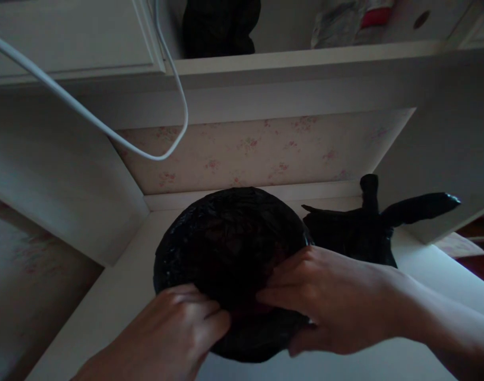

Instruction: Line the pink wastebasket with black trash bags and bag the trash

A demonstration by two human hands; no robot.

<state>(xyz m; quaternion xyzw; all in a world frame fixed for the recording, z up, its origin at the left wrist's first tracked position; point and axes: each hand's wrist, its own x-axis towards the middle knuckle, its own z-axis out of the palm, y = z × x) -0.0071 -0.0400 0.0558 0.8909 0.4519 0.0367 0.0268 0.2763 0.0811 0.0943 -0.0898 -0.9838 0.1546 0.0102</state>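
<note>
Black bag [229, 238] bundle sits on the white ledge [118, 296]; my left hand [174, 330] and right hand [325, 301] both grip its near edge, steadying it.

- Dim room, low light, bluish-grey cast.
- White shelf surface [118, 296] running into a recessed corner, bright strip toward its right edge.
- Back wall of the recess papered in pale floral wallpaper [265, 151], small pink sprigs.
- White side panel [67, 190] slanting at the left, another at the right.
- Upper white shelf [305, 57] across the top, cupboard door [75, 37] at its left end.
- White cable [107, 129] looping down from the top left.
- Reddish-brown floor [482, 259] at the far right edge.
</note>
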